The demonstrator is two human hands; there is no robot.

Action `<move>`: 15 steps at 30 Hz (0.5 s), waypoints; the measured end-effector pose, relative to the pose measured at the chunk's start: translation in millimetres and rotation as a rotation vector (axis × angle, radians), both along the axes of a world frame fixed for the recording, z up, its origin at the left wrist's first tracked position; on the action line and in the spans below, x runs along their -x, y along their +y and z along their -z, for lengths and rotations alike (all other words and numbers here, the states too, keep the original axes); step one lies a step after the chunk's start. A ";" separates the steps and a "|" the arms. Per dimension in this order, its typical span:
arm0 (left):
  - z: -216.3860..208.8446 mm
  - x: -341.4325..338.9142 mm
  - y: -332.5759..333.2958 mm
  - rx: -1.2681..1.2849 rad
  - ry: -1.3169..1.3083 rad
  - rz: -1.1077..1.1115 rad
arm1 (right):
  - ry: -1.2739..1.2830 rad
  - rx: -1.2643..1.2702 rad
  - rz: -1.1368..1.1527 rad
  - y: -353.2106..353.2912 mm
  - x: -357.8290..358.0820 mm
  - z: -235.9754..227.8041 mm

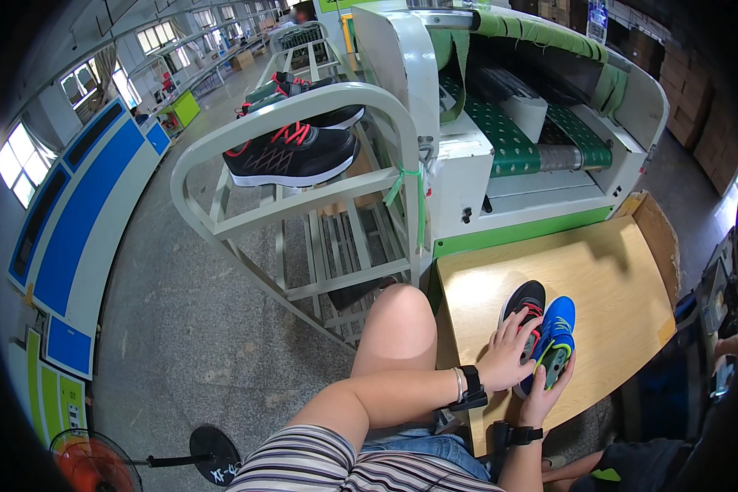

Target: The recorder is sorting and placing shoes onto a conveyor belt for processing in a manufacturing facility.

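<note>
Two sneakers lie side by side on a light wooden board, toes pointing away from me. My left hand [504, 358] reaches over the black sneaker [526, 293] with red laces, its fingers spread and touching the upper, its thumb near the blue shoe's collar. Around the heel end of the blue sneaker [560, 316], which has yellow-green laces and trim, my right hand [541, 403] is closed. A grey-green piece with dark spots shows inside the blue shoe's opening. The heel of the black one is partly hidden by my left hand.
Beyond the wooden board [484, 283] stands a white machine with a green dotted conveyor belt [500, 135]. To its left, a metal rack [303, 205] bears black sneakers [291, 156] with red laces. A fan [94, 463] stands at lower left; another person's limbs show at lower right.
</note>
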State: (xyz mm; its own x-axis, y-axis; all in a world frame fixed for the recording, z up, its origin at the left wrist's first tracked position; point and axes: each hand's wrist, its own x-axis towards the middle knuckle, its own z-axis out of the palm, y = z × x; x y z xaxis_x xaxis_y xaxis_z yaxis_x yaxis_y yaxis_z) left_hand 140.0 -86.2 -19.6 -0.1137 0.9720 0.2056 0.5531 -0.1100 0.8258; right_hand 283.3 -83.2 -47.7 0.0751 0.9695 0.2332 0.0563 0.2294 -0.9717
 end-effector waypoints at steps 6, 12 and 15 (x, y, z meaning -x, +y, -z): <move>0.2 -0.1 0.2 0.005 0.000 0.000 | -0.005 0.003 0.006 0.0 -0.5 1.3; -1.9 0.4 -0.3 0.017 -0.001 0.003 | -0.024 -0.001 0.005 -0.4 -0.4 -0.6; -0.7 0.1 -0.1 0.010 0.000 0.001 | -0.016 0.000 0.004 0.0 -0.8 0.7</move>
State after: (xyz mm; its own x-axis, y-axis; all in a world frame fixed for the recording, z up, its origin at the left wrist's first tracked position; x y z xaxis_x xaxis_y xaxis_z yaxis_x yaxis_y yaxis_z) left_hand 139.9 -86.2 -18.9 -0.1125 0.9743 0.1954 0.5526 -0.1021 0.8272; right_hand 284.1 -83.2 -48.4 0.0757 0.9691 0.2348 0.0725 0.2295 -0.9706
